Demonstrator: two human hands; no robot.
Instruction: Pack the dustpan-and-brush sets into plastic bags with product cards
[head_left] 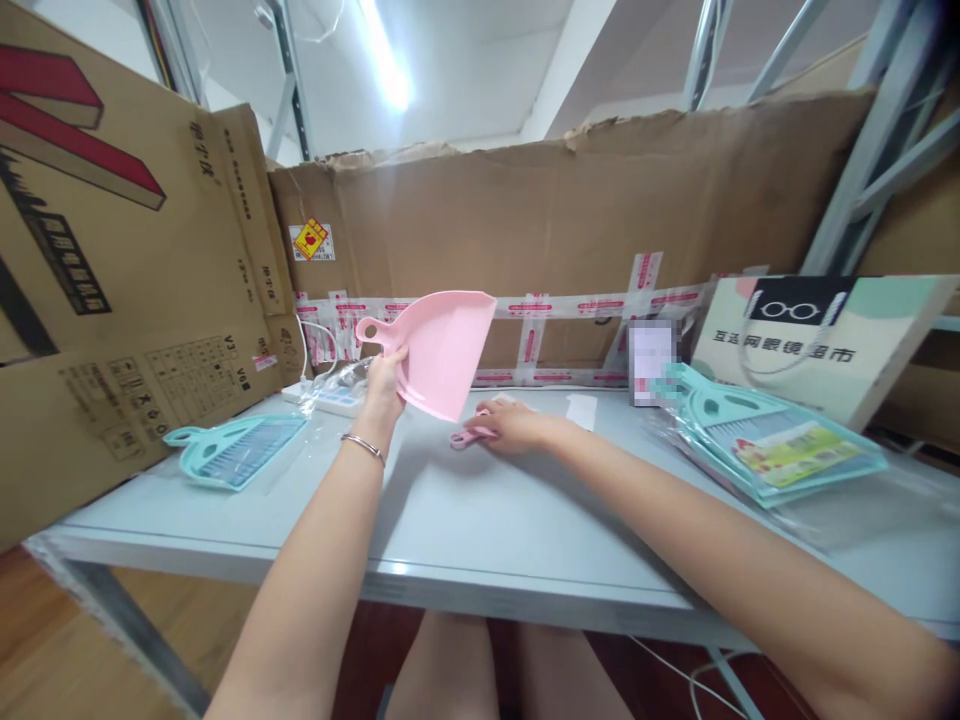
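My left hand [384, 385] is closed around the edge of a pink plastic dustpan [439, 345] and holds it up above the grey table [465, 520], with its handle pointing left. A thin bracelet circles that wrist. My right hand [510, 425] rests on the table just right of the dustpan, fingers curled over a small pink brush [469, 436] whose handle sticks out to the left.
A teal dustpan-and-brush set [232, 450] lies at the left of the table. A stack of packaged teal sets [765, 445] sits at the right. A white power strip [330, 400] and clear wrapping lie at the back. Cardboard walls surround the table; a paper bag [825, 340] stands at the right.
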